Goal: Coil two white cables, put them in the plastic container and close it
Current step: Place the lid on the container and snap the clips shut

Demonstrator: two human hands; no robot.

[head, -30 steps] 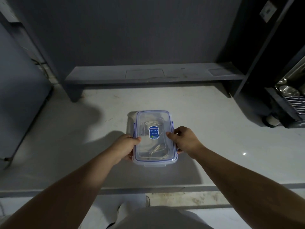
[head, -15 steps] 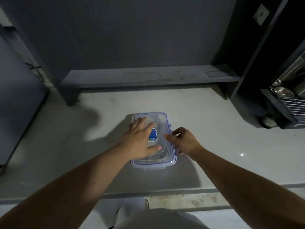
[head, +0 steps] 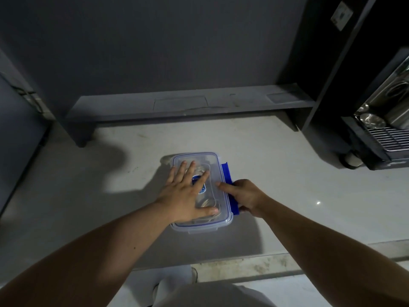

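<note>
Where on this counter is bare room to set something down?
Bare counter: left of the container, behind it to the low shelf, right of the right hand toward the dark rack. Crowded at the container, with the left hand on it.

Dim light overall. I logged a pale grey counter [head: 287,173], scuffed, with soft shadows over its left half and one bright glint [head: 318,202] toward the right. A low grey shelf [head: 188,105] ran along the counter's back on short legs, against a plain grey wall [head: 155,41]. On the right stood a dark upright panel [head: 376,41] with a small pale wall plate [head: 341,15] high on it. At the right edge, a dark unit held a wire rack [head: 389,138] and shiny steel vessels [head: 371,120]. A small round pale thing [head: 352,160] sat under it; I couldn't tell what. On the left were a grey panel [head: 17,129] and a dark cable [head: 24,94]. Stained pale floor [head: 254,265] showed below the counter's near edge.
</note>
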